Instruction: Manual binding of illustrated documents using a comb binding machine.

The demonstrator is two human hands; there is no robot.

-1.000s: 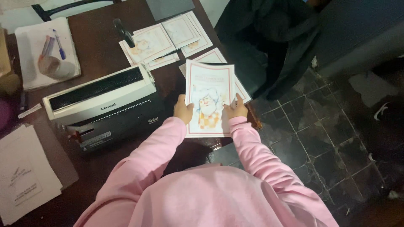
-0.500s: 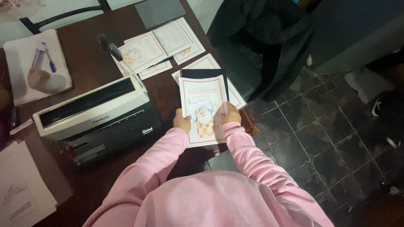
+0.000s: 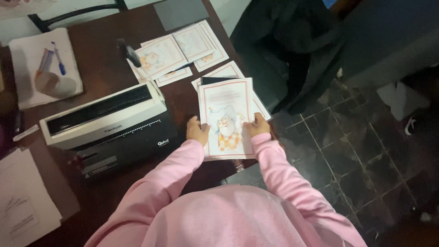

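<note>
Moved down and in toward the desk (image 3: 105,50) edge over the last second: the stack of sheets (image 3: 226,116), which was lifted a little higher and farther right a second ago, now sits lower, square over the loose pages lying there. A dark cover sheet (image 3: 215,80) now peeks out behind the top edge, where a second ago only the white illustrated page showed. Looks like squaring-up of the pile, edges being evened, though whether the bottom edge rests on the desk cannot be told.

Largest first: dark wooden desk, spread with paper. Next, the binding machine (image 3: 107,123), white top over a black base, just left of the stack and not touched. Beyond it, fanned piles of illustrated pages (image 3: 178,50) with red borders, well apart from the hands. At the far left, a notebook (image 3: 27,59) carrying pens and a small cup; at the near left corner, more white papers (image 3: 23,206).

Then the stack itself, upright in portrait, cartoon figure on the top page, held between both pink sleeves.

Smallest, the hands: left hand (image 3: 197,130) clamped on the left edge, fingers curled round the side; right hand (image 3: 257,126) clamped on the right edge, thumb on the front. Well apart from one another, the whole width of the page between them.
</note>
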